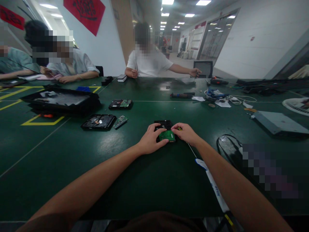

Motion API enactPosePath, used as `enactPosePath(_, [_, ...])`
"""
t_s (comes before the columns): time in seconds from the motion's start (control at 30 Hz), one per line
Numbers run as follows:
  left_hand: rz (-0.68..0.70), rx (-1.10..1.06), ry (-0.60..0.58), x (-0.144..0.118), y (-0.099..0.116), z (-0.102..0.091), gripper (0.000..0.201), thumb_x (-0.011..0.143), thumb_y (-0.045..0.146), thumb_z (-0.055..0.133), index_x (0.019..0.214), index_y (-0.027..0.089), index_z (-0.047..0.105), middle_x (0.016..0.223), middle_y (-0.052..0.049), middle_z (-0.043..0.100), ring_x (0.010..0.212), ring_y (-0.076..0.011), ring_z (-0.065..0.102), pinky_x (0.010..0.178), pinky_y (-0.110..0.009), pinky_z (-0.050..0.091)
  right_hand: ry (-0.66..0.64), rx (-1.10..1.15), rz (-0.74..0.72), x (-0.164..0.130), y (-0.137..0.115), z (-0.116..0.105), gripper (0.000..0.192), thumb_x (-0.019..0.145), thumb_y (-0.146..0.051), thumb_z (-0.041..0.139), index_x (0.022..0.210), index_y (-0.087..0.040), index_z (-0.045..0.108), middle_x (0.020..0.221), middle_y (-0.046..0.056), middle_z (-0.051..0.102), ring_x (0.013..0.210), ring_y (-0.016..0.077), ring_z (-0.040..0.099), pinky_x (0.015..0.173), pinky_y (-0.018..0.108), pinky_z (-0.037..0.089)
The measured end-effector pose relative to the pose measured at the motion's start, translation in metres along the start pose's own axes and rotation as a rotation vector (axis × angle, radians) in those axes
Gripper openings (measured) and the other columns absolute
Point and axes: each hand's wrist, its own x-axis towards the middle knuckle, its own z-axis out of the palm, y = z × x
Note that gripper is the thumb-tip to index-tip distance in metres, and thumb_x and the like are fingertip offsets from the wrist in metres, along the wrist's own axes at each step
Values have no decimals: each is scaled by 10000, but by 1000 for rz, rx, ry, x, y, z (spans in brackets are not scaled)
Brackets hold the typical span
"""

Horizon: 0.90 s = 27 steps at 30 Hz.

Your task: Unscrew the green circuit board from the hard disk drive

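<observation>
On the table in front of me lies a black hard drive [163,123] with a green circuit board [167,136] on its upper face. My left hand [152,139] grips it from the left, fingers over the far part and thumb along the near edge. At its right edge, my right hand [187,133] is pinched closed round a small yellow-and-black tool [180,129], mostly hidden by the fingers. Below that hand runs a thin rod or cord [191,150], leading to a white strip [216,190] with blue marks beside my right forearm.
To the left lie an opened drive case [98,122], a loose circuit board [121,121], another hard drive [120,103] and black trays [61,100]. A grey metal box [281,121], cables [217,95] and a black strap [229,137] are on the right. Several people sit across the table.
</observation>
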Motion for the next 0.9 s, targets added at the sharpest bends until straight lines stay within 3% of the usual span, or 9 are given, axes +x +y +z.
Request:
enactPosePath(0.63, [7, 11, 2, 0, 2, -1, 605, 925, 571, 641, 1451, 281, 566, 1556, -129, 374, 1479, -377, 330, 1197, -578, 372, 46, 5, 13, 0, -1, 4, 249, 860, -371, 688, 1012, -178, 725, 679, -1, 609, 570, 136, 526, 551, 274, 429])
enactPosePath(0.8, [15, 15, 7, 0, 1, 0, 604, 925, 574, 641, 1446, 275, 569, 1549, -134, 383, 1476, -374, 339, 1198, -580, 368, 13, 154, 47, 5, 5, 2, 228, 874, -369, 652, 1018, -193, 665, 674, -22, 581, 504, 107, 474, 464, 235, 369])
enactPosePath(0.9, [17, 28, 11, 0, 0, 1, 608, 926, 573, 641, 1450, 274, 568, 1546, -136, 388, 1474, -372, 342, 1199, -579, 367, 42, 312, 84, 8, 8, -2, 214, 867, -290, 592, 1060, -200, 620, 820, 14, 646, 555, 107, 538, 459, 226, 391])
